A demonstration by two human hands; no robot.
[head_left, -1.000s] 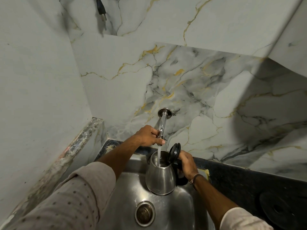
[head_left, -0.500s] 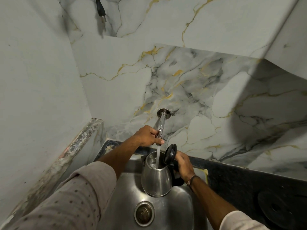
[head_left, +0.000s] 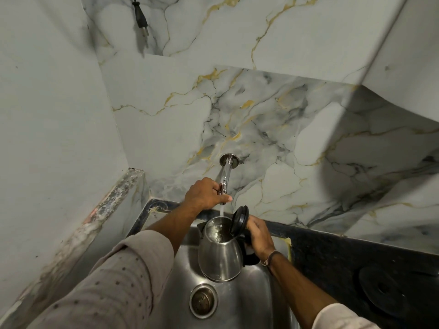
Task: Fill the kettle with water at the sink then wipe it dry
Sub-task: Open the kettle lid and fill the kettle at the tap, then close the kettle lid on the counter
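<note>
A steel kettle (head_left: 219,255) hangs over the steel sink (head_left: 251,302), its black lid (head_left: 240,218) flipped up. My right hand (head_left: 259,235) is wrapped around the kettle's black handle on the right side. A thin stream of water (head_left: 221,208) falls from the chrome wall tap (head_left: 225,173) into the kettle's mouth, and water glints inside. My left hand (head_left: 204,194) grips the tap's lever at the spout end, just above and left of the kettle.
The drain (head_left: 203,300) lies below the kettle. A black counter (head_left: 351,257) runs to the right with a round black kettle base (head_left: 384,289) on it. A power plug (head_left: 140,16) dangles against the marble wall above. A stained ledge (head_left: 111,203) borders the left.
The kettle has shifted slightly left under the stream, so the water now falls nearer its right rim. My left hand stays on the tap lever and the water keeps running.
</note>
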